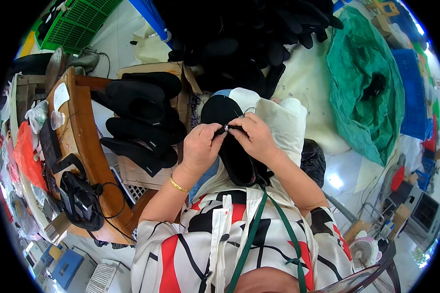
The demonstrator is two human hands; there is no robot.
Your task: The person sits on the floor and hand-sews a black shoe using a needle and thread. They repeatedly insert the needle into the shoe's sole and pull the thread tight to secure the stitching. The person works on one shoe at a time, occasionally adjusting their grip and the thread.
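Note:
A black cloth shoe (221,108) rests on my lap with its toe pointing away from me. Across its opening runs a narrow black strap (233,127) with a small shiny piece (226,128) at its middle, too small to make out. My left hand (200,146) pinches the strap on one side of that piece. From the other side my right hand (257,138) pinches it, thumb and forefinger closed. A thin light line, perhaps thread, shows above the right fingers.
On my left several black shoes (142,100) lie on a cardboard box (132,176) beside a wooden table (78,127) holding a black bag (78,200). Ahead is a large heap of black shoes (249,34). A green sack (362,88) lies at the right, near a fan (363,254).

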